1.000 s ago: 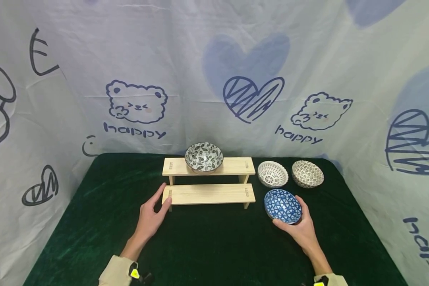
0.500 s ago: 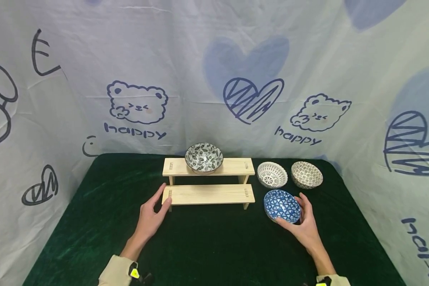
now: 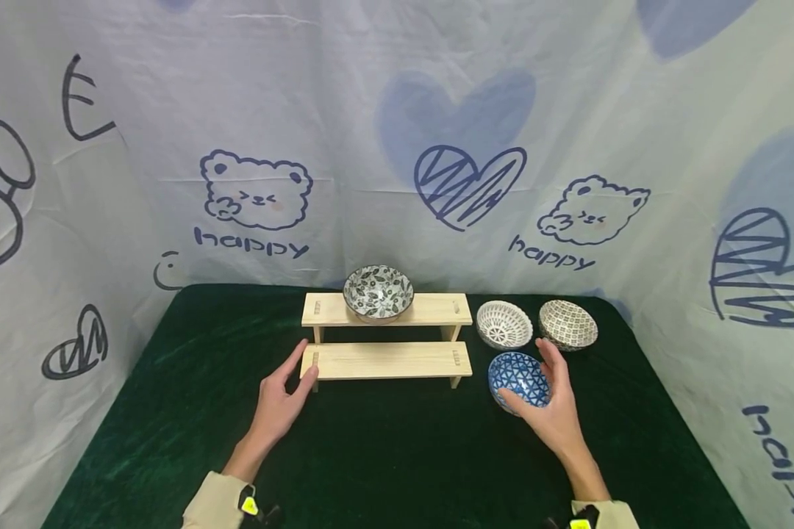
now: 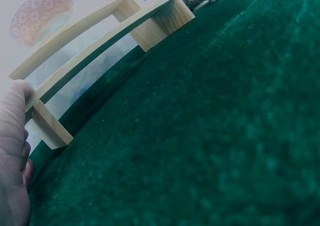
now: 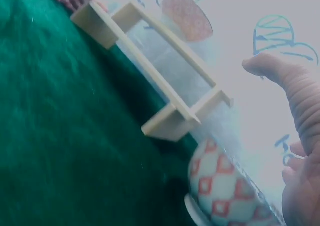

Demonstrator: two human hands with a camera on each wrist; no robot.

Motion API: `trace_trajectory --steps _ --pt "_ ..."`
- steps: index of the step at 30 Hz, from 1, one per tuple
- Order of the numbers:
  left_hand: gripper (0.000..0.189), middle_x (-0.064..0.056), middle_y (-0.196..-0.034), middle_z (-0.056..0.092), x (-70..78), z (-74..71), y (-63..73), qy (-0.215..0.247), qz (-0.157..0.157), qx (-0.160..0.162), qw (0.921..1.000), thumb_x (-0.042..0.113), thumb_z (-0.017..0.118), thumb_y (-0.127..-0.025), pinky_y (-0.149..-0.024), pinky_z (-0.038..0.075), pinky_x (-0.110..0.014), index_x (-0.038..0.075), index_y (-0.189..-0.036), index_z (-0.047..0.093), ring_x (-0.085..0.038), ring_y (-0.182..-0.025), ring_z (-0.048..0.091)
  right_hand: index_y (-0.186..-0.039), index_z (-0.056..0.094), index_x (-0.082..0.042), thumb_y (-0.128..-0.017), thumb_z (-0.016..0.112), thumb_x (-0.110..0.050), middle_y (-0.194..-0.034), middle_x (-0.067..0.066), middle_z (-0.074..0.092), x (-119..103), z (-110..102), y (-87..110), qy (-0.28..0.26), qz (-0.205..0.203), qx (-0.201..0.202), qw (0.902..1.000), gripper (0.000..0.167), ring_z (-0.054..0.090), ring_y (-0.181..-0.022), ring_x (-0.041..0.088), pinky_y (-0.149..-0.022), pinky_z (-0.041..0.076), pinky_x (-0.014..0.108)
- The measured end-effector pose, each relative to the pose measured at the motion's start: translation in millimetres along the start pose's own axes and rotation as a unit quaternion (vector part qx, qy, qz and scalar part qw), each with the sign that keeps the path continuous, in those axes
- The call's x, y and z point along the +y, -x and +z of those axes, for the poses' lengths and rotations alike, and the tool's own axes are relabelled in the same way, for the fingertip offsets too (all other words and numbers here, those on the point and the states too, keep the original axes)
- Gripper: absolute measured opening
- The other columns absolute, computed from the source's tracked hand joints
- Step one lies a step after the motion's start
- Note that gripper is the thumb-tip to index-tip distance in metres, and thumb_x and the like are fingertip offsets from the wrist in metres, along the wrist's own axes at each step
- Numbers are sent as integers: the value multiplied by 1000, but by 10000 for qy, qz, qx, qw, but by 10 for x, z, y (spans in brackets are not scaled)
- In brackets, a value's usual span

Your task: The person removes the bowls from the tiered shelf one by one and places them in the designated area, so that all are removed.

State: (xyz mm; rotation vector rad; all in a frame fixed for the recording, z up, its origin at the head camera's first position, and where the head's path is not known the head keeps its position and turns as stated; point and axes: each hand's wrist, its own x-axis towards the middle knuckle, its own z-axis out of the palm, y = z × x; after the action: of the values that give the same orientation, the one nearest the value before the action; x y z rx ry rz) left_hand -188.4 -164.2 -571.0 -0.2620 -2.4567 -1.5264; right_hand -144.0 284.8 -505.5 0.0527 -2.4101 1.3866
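At the left end of a two-tier wooden display stand (image 3: 384,360), my left hand (image 3: 279,404) grips the lower board between thumb and fingers. My right hand (image 3: 556,411) is over a blue bowl (image 3: 519,375) with a triangle pattern. Its thumb and fingers are spread, and the right wrist view shows the thumb (image 5: 280,70) apart from the bowl's red-and-white outside (image 5: 220,186). The bowl stands on the cloth right of the stand, partly hidden by the hand. A leaf-patterned bowl (image 3: 378,292) sits on the upper board.
Behind the blue bowl are a white patterned bowl (image 3: 504,325) and a beige patterned bowl (image 3: 569,325). Dark green cloth (image 3: 397,455) covers the table. A white curtain (image 3: 357,110) with drawings hangs around its back and sides.
My right hand has let go of the blue bowl's right rim and moved up and left over it. The bowl stays almost in place. My left hand has not moved.
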Motion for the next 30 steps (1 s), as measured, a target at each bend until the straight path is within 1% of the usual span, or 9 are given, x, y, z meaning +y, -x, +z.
trace_trajectory --steps 2,4,8,11,15,18,21,27,30 --pt "60 -8 -162 45 8 2 -5 23 5 -17 10000 31 63 -106 -121 34 -58 10 -159 45 -31 -149 44 -165 25 -18 -81 88 -5 -168 12 31 -53 35 -13 -192 -87 -124 9997 105 28 -155 30 -119 26 13" --pt "60 -8 -162 45 15 3 -10 37 15 -30 10000 32 63 -106 -121 34 -58 10 -159 45 -31 -149 43 -165 25 -18 -82 86 -2 -169 13 30 -92 73 -29 -374 -188 -239 9988 104 28 -155 31 -118 26 12" --pt "60 -8 -162 45 16 1 -15 38 14 -23 10000 32 63 -106 -121 33 -59 10 -159 44 -32 -149 43 -165 27 -18 -84 84 1 -170 10 29 -134 163 -67 -757 -392 -456 9953 101 27 -156 29 -121 28 16" --pt "60 -9 -162 46 -1 1 -11 -18 25 -12 10000 31 64 -106 -120 34 -60 9 -159 45 -33 -148 44 -165 25 -19 -85 83 2 -171 9 28 -153 238 -97 -938 -474 -618 9925 101 26 -157 29 -122 28 18" --pt "60 -9 -162 46 -7 -3 -8 -15 38 -4 10000 31 64 -106 -120 35 -59 9 -158 45 -33 -148 44 -166 22 -14 -86 82 1 -171 11 27 -211 352 -139 -1136 -511 -854 9885 101 26 -157 30 -122 27 18" --pt "60 -8 -162 46 -1 -9 -6 17 27 4 10000 31 64 -106 -121 34 -58 10 -158 45 -31 -148 44 -166 20 -12 -86 82 0 -172 14 25 -275 451 -167 -1338 -522 -1092 9836 102 25 -157 32 -122 27 19" --pt "60 -9 -162 45 -11 -9 -13 -25 32 -14 10000 32 63 -106 -120 34 -59 9 -159 45 -33 -148 44 -167 18 -13 -86 83 -2 -172 13 24 -340 549 -187 -1502 -522 -1335 9782 104 25 -158 32 -123 27 23" --pt "61 -9 -163 44 -13 -5 -17 -11 5 -39 10000 33 63 -106 -120 34 -61 9 -159 44 -34 -149 43 -167 17 -7 -87 83 -8 -172 12 24 -423 715 -242 -1626 -607 -1662 9707 103 26 -157 34 -125 26 40" --pt "61 -8 -163 44 -10 -6 -14 10 -9 -53 10000 33 63 -106 -121 34 -60 9 -159 44 -33 -149 43 -166 18 -6 -87 83 -8 -172 12 25 -446 773 -267 -1659 -639 -1746 9685 102 25 -158 33 -126 25 40"
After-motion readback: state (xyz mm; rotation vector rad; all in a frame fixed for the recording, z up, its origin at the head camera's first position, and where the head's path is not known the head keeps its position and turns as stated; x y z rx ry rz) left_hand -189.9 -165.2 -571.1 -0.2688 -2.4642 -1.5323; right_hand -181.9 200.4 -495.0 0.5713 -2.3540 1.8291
